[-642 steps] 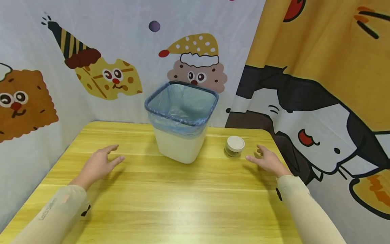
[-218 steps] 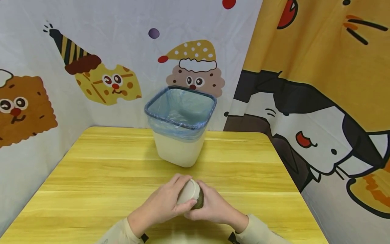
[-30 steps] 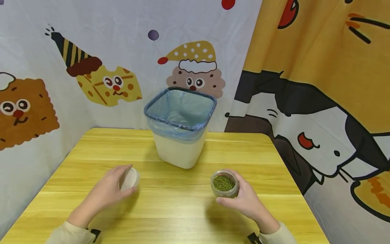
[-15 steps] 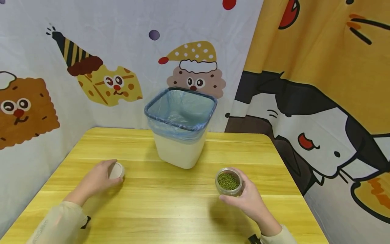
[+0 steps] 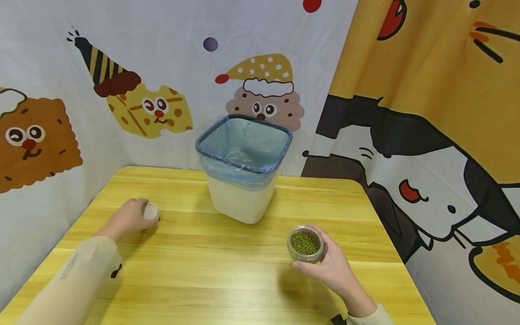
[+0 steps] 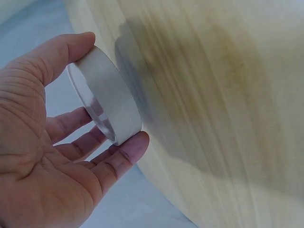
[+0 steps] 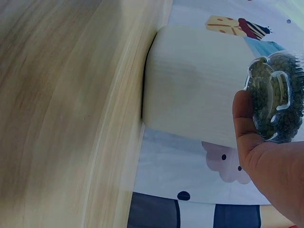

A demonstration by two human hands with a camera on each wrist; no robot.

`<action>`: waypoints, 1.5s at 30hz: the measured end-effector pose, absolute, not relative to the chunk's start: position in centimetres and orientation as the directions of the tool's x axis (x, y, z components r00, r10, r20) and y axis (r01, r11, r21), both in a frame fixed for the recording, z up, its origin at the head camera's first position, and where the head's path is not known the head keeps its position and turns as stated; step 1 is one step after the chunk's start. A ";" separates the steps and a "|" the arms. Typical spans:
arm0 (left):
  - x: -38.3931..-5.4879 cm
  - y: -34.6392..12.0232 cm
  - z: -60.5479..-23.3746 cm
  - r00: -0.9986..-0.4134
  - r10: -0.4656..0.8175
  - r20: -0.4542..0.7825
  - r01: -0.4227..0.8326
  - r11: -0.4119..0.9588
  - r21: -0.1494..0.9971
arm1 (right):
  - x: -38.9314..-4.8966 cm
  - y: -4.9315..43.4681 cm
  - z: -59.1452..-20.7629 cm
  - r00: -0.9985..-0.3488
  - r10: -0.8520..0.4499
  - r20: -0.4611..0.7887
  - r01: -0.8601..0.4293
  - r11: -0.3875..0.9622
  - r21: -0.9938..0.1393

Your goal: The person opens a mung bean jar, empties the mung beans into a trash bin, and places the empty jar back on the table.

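Note:
My left hand (image 5: 127, 219) pinches a white round lid (image 5: 150, 211) by its rim, over the left part of the table. In the left wrist view the lid (image 6: 111, 97) sits between thumb and fingers, close to the wood; whether it touches cannot be told. My right hand (image 5: 332, 266) grips a small clear jar (image 5: 305, 258) of green mung beans (image 5: 304, 243), lidless and tilted a little toward me, above the right half of the table. The jar's clear base (image 7: 280, 102) and the beans through it show in the right wrist view.
A white bin (image 5: 243, 198) lined with a blue plastic bag (image 5: 233, 174) stands at the back middle of the yellow wood table (image 5: 227, 280), between the hands. Behind the table hangs a cartoon-printed curtain (image 5: 170, 54).
The jar was shut earlier and both hands held it; now lid and jar are apart. In the last second my left hand has moved the lid left and farther back; the right hand has barely moved.

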State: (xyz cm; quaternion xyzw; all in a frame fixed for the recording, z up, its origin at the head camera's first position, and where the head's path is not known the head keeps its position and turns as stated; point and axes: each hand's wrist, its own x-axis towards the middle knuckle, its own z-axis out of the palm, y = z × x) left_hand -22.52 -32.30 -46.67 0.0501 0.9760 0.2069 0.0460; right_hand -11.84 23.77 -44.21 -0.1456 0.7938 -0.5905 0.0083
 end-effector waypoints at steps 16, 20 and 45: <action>-25.0 -32.5 -46.9 -0.978 0.080 -0.194 -0.004 0.917 0.400 | -12.2 23.8 -44.2 -0.949 -0.262 0.173 -0.243 0.264 -0.933; -25.3 -32.6 -46.8 -0.978 0.069 -0.197 -0.012 0.924 0.383 | -12.3 23.9 -44.1 -0.952 -0.260 0.163 -0.233 0.265 -0.936; -25.7 -31.5 -48.0 -0.988 0.044 -0.145 -0.006 0.944 0.329 | -11.9 24.1 -44.4 -0.968 -0.209 0.138 -0.202 0.325 -0.924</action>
